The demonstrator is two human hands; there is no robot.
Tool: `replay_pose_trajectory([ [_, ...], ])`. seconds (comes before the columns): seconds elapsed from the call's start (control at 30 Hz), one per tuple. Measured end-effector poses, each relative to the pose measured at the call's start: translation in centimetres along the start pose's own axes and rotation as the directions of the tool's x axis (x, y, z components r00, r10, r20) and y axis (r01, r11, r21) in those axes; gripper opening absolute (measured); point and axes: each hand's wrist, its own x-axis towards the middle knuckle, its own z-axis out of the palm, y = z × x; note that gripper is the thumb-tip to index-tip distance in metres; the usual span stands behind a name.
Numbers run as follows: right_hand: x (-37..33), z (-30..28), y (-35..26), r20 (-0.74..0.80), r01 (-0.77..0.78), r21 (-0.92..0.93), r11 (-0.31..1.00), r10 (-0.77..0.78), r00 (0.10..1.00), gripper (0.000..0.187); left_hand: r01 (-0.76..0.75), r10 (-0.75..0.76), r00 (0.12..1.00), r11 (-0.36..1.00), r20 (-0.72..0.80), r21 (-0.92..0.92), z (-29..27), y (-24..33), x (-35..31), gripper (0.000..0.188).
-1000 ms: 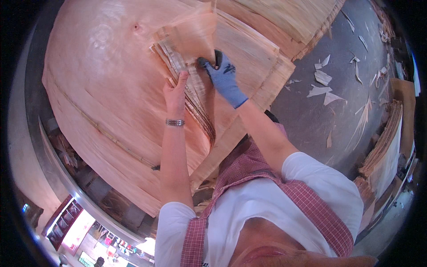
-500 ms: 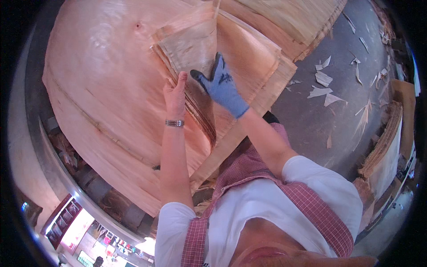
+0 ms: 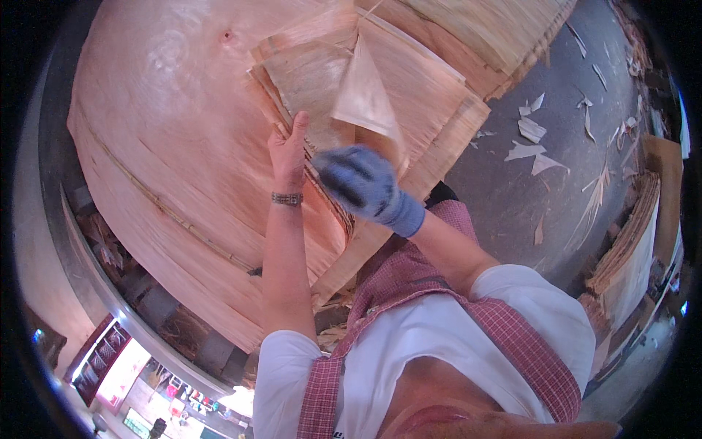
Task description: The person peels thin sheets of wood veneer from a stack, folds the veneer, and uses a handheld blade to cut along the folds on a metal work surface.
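My bare left hand (image 3: pixel 287 154), with a metal watch (image 3: pixel 287 199) at the wrist, grips the edge of a folded stack of thin wood veneer sheets (image 3: pixel 303 84). Its thumb points up along the edge and its fingers curl round the side. Close by on the right, my right hand (image 3: pixel 358 179) wears a blue glove with black fingers and is over the near part of the stack. Motion smears its fingertips, so what they hold does not show. Beyond it a pale flap of veneer (image 3: pixel 368 99) stands up, folded to a point.
A broad veneer sheet (image 3: pixel 161 139) with a bamboo-like strip (image 3: pixel 168 212) along it spreads to the left. More veneer (image 3: pixel 482 33) is piled at the far right. Torn scraps (image 3: pixel 532 130) litter the dark floor (image 3: pixel 504 197). Another veneer stack (image 3: pixel 629 241) stands at the right.
My right hand has come down toward me, from fingers spread over the stack to a curled, blurred pose. A pale veneer flap now stands up where the sheet lay smoother. My left hand has barely moved.
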Motion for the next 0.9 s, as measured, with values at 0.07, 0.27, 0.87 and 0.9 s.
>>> replay_pose_trajectory([
  [0.07, 0.3, 1.8, -0.2, 0.175, -0.040, -0.006, 0.999, 0.040, 0.984, 0.057, 0.020, -0.020, 1.000, 1.000, 0.010, 0.005, 0.2, 0.3, 0.0, 0.019],
  [0.27, 2.9, 5.2, 6.7, 0.064, -0.686, -0.068, 0.724, 0.689, 0.722, 0.087, -0.095, 0.095, 0.995, 0.995, 0.009, -0.018, -0.1, 0.4, 0.2, 0.027],
  [0.87, 1.2, 2.6, 0.1, -0.126, -0.173, -0.236, 0.956, 0.146, 0.981, 0.075, 0.010, -0.008, 0.999, 0.999, 0.051, -0.037, -0.7, 0.4, 0.2, 0.026],
  [0.9, 2.4, 3.4, 1.3, -0.269, -0.357, -0.328, 0.874, 0.276, 0.923, 0.071, -0.004, 0.005, 0.999, 1.000, 0.035, -0.024, -0.8, 0.4, 0.2, 0.028],
])
